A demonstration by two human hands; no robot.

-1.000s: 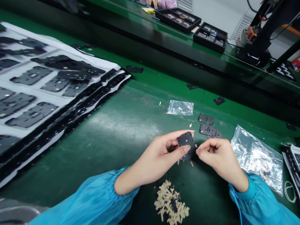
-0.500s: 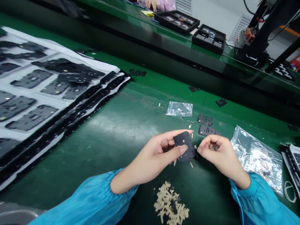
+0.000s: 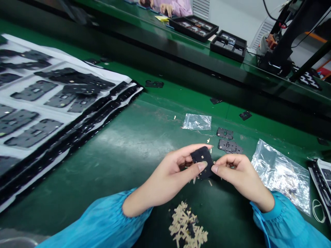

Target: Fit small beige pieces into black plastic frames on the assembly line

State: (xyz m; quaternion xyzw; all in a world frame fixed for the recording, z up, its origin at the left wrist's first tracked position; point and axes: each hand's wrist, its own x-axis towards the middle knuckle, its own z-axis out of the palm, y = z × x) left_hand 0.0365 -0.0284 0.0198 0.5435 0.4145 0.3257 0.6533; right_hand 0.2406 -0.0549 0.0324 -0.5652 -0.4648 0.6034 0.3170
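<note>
A flat black plate [image 3: 200,159] with small holes and a tiny tan patch is held in my left hand [image 3: 172,172], the thumb across its face and the fingers behind. My right hand [image 3: 232,170] has thumb and forefinger pinched together at the plate's right edge; whether something small is between them is hidden. Below the hands lies a pile of small tan strips [image 3: 187,225] mixed with black bits. Beyond my right hand, black plates [image 3: 224,133] rest on the green table [image 3: 116,165].
White sheets with many black plates [image 3: 33,132] fill the left side. A small clear bag [image 3: 197,122] lies ahead, a larger one [image 3: 283,175] at the right, near a rubber band [image 3: 318,210]. Past the dark ledge are black trays [image 3: 229,44] and a person's hand [image 3: 166,9].
My right hand has moved left, and its fingertips now meet the plate's edge. My left hand holds the plate much as before. The view has shifted slightly.
</note>
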